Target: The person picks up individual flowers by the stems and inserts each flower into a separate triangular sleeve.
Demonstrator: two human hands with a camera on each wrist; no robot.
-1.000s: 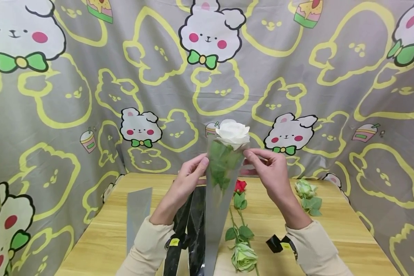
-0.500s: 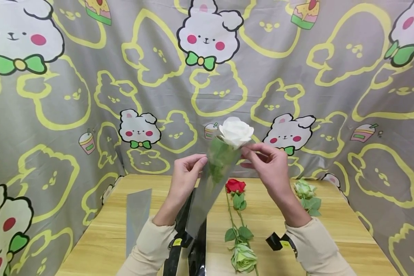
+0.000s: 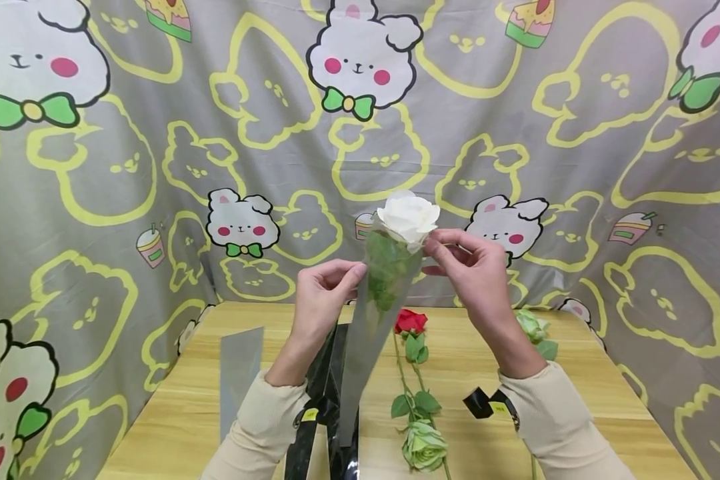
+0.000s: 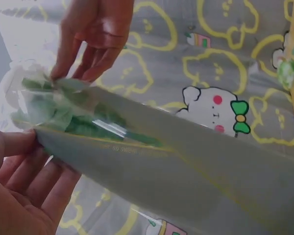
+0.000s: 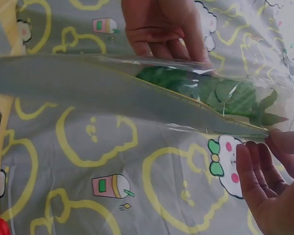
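Note:
A white rose [image 3: 407, 217] stands in a long tapering flower sleeve [image 3: 366, 347], grey below and see-through near the top, held up over the table with a slight tilt. Its bloom rises above the sleeve's mouth, and green leaves [image 5: 230, 95] show through the film. My left hand [image 3: 327, 297] pinches the sleeve's left edge between thumb and forefinger. On the opposite edge, just under the bloom, my right hand [image 3: 474, 273] pinches the film with thumb and forefinger. The right hand's other fingers are loosely bent, apart from the sleeve.
On the wooden table [image 3: 174, 400], a flat grey sleeve [image 3: 240, 373] lies at left, with black sleeves [image 3: 315, 427] beside it. A red rose [image 3: 411, 321] and a pale green rose [image 3: 425, 445] lie in the middle. Another green rose [image 3: 533, 325] lies at right. A patterned curtain [image 3: 390, 147] hangs behind.
The sleeve's lower end swung left, then came partly back to the right. The rose and both hands have now risen slightly. Both hands keep their pinch on the sleeve.

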